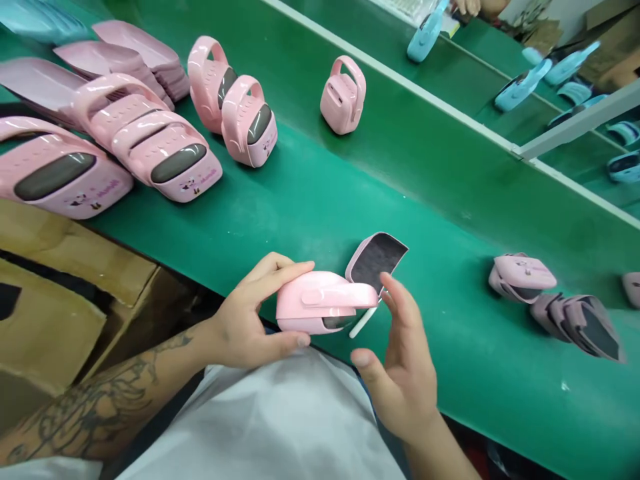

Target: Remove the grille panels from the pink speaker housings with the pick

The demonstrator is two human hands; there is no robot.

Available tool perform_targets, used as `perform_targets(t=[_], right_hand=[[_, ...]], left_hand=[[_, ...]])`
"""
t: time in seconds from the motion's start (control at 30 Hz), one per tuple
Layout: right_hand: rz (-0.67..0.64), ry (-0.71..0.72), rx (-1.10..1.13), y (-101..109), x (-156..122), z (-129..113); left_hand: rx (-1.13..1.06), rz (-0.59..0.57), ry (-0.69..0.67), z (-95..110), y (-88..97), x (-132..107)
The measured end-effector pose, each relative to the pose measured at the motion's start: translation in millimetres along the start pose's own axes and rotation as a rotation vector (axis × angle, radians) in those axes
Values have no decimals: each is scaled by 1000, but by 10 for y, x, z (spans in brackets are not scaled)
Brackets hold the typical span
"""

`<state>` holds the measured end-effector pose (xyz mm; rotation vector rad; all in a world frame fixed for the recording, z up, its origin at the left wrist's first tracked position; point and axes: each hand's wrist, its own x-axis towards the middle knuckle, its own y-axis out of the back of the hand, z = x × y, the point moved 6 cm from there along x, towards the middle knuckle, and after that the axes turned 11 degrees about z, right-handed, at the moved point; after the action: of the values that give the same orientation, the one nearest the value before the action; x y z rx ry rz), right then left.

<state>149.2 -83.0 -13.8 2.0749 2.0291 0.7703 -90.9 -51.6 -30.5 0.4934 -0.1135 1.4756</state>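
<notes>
On my feed the far left shows brown cardboard boxes (60, 267). Above them, a cluster of pink plastic handled units with dark oval windows (165, 157) lies on the green conveyor belt (310, 200).

My left hand (245, 323) is closed about the left end of a pink plastic housing (320, 303), thumb beneath and fingers over the top. It sits at the near edge of the belt, above the white apron (280, 420). Its long axis runs left to right, almost level. The right end carries an open pink flap lined with dark grey felt (376, 259), tilted up and away from me. A thin white stick (361, 323) slants down from that end.

My right hand (400, 373) is open with fingers loosely spread, gripping nothing, its fingertips just beside the flap end. I cannot tell if they touch.

Farther right, well apart, lies a pile of pink and grey lids (575, 313).
</notes>
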Motion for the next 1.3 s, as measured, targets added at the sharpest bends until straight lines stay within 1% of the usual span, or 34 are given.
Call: perform_targets(t=[0.1, 0.2, 0.27, 0.43, 0.5, 0.6, 0.83, 0.9, 0.97, 1.03, 1.1, 1.13, 1.17, 1.23, 1.27, 1.3], right_hand=[[-166, 130, -148, -118, 125, -102], [-261, 220, -194, -250, 258, -188], [-323, 246, -197, -320, 318, -223], [-443, 217, -196, -388, 375, -307], [-480, 183, -212, -408, 381, -344], [-506, 159, -243, -441, 395, -399], [-452, 201, -304, -495, 386, -435], [-410, 237, -320, -517, 364, -452], [-364, 278, -337, -541, 352, -469], [-346, 310, -341, -561, 348, -463], [-312, 336, -312, -541, 354, -434], [-262, 333, -290, -503, 361, -406], [-188, 310, -264, -450, 367, -364], [-46, 189, -197, -359, 349, -231], [-11, 106, -156, -351, 319, -155], [-2, 31, -112, -375, 279, -93]], left_hand=[[144, -55, -48, 26, 7, -14], [150, -104, -78, 55, -31, -37], [130, -132, -34, 9, -42, -69], [-22, -211, 130, -175, -23, -167], [-86, -201, 174, -205, 3, -163], [-156, -142, 192, -199, 44, -117], [-268, -29, 138, -166, 44, -103], [-293, 5, 132, -170, 44, -106], [-311, 13, 142, -187, 47, -96], [-315, -2, 197, -242, 53, -79], [-348, -2, 318, -344, 65, -65], [-395, 21, 389, -401, 77, -60], [-473, 64, 453, -452, 90, -54], [-679, 180, 522, -505, 109, -32], [-778, 231, 540, -508, 105, -19], [-859, 270, 560, -499, 85, -6]])
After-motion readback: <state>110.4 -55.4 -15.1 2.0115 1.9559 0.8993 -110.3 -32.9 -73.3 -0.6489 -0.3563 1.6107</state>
